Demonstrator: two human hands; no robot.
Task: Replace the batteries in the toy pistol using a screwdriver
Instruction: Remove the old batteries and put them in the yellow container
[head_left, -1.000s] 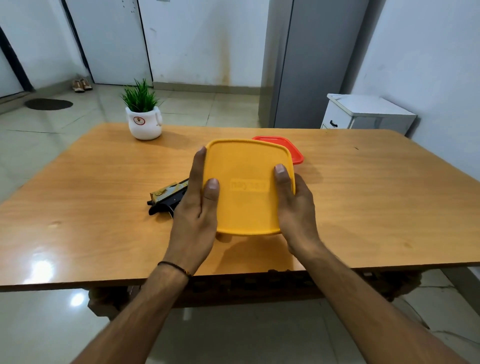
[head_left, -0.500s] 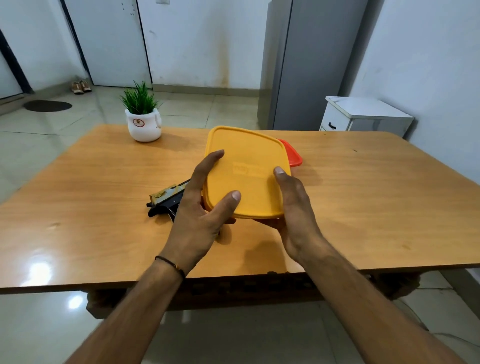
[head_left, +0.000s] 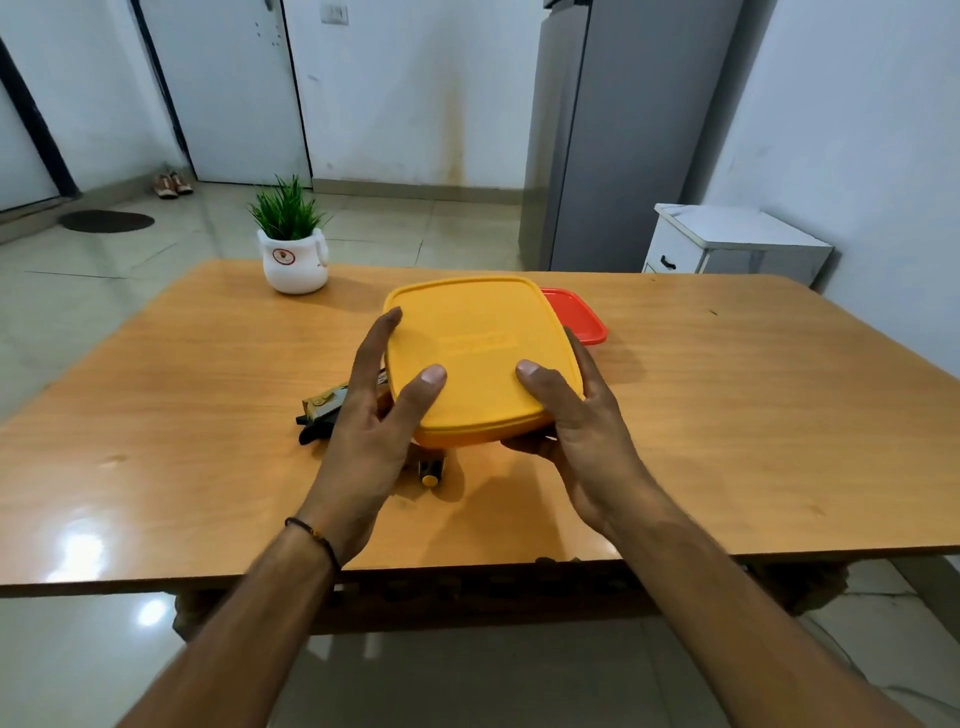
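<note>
**Yellow box held in both hands above the bench; pistol not in hand**

Obs. 1: The yellow box (head_left: 478, 364), lid on, is held clear of the bench (head_left: 727, 415); its shadow falls on the wood below. The right hand (head_left: 576, 431) grasps the near right corner, thumb on the lid and the other fingers tucked beneath. Judged to be the carrying grip.

Obs. 2: The left hand (head_left: 374, 431) pinches the near left edge. Its thumb presses the lid top and its fingers (head_left: 382, 332) lie fairly straight along the left wall. This placing suits prying the lid up at that corner, so the step in hand is probably opening the box. Its contents are hidden.

Obs. 3: The toy pistol (head_left: 324, 415) lies flat on the bench, just left of and below the left fingers and partly covered by that hand. Neither hand holds it.

Obs. 4: A small black item with a yellow end (head_left: 430, 470) lies on the bench below the left thumb. It cannot be told whether this is the screwdriver.

Obs. 5: A red lid (head_left: 576, 319) shows beyond the right fingers, half hidden behind the yellow box. A potted plant (head_left: 293, 265) stands well beyond the left fingers.

Count: two hands, one yellow box, one red lid, one pistol, one small black item, one plant. No loose batteries can be made out.
</note>
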